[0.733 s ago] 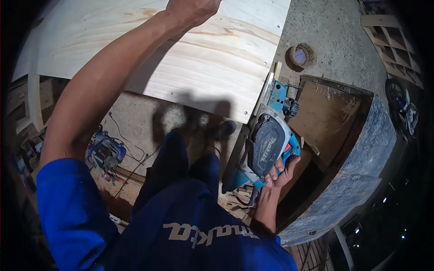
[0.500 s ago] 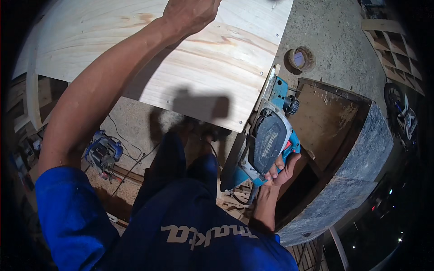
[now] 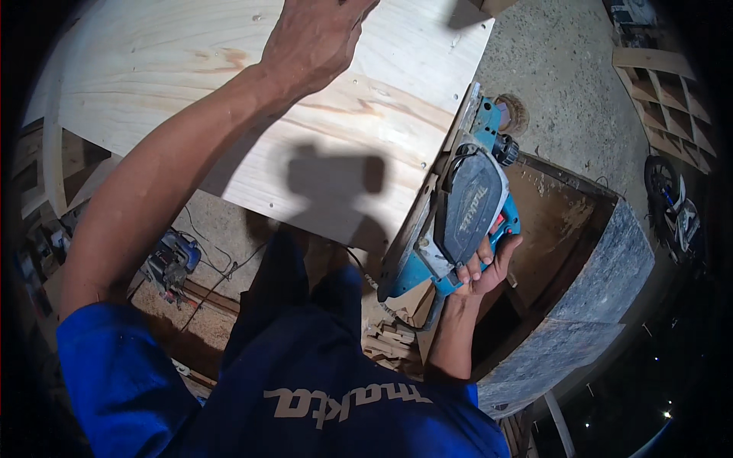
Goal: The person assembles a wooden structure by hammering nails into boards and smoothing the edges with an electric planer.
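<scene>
A teal and grey electric planer [image 3: 469,206] is gripped by my right hand [image 3: 489,267], whose fingers wrap round its rear handle near the red trigger. The planer is tipped on its side, its sole along the right edge of a pale plywood panel [image 3: 382,145]. A cord trails from its rear end. Over the panel's top, my left hand [image 3: 317,42] reaches to the upper picture edge. Its fingers are mostly cut off there, so their pose is unclear. Screw heads dot the panel near its edges.
Right of the planer stands an open wooden box [image 3: 546,214] with a grey, worn outer side [image 3: 603,263]. A round bucket [image 3: 515,114] sits partly behind the planer. At left, a blue power tool [image 3: 172,259] lies near cords. Wood offcuts [image 3: 389,343] are piled below. A motorcycle [image 3: 676,198] stands far right.
The planer and my right hand have moved forward along the panel's edge, now partly covering the bucket. More of my left hand shows in the picture.
</scene>
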`<action>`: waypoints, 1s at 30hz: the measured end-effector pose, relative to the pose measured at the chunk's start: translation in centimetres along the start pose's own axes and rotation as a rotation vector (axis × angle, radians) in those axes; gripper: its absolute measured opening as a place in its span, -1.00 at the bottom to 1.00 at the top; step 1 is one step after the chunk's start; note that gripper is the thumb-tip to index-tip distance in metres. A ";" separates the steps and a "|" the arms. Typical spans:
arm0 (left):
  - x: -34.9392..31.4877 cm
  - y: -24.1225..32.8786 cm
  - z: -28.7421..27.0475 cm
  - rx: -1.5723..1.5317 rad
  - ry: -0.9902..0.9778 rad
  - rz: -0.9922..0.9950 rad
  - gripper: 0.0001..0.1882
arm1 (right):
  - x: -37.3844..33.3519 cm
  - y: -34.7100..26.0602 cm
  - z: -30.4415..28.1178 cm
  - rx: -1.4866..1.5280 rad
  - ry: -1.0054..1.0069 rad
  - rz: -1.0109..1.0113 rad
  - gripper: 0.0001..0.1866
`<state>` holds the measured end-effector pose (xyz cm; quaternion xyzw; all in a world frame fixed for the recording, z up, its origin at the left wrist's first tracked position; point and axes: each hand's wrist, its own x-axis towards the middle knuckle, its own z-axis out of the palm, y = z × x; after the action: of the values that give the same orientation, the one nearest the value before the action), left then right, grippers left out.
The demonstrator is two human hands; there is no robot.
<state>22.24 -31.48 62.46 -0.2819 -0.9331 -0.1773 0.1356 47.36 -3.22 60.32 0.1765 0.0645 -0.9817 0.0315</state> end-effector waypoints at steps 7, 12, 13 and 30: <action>0.2 -0.3 0.4 0.121 0.038 0.033 -0.60 | 4.6 -1.6 1.6 -0.021 0.006 0.009 -0.49; 0.4 -0.2 0.4 0.017 -0.025 -0.021 -0.54 | 8.9 -3.6 1.5 -0.001 -0.098 0.068 -0.35; 0.5 -0.2 0.5 0.020 -0.031 -0.030 -0.54 | 9.7 -4.0 1.7 -0.003 -0.099 0.072 -0.35; 0.2 -1.0 0.9 0.016 -0.043 -0.002 -0.47 | 19.8 -7.3 3.5 -0.043 -0.278 0.134 -0.43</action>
<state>21.36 -31.81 61.50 -0.2836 -0.9375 -0.1639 0.1176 27.07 2.71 57.47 0.0419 0.0685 -0.9907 0.1095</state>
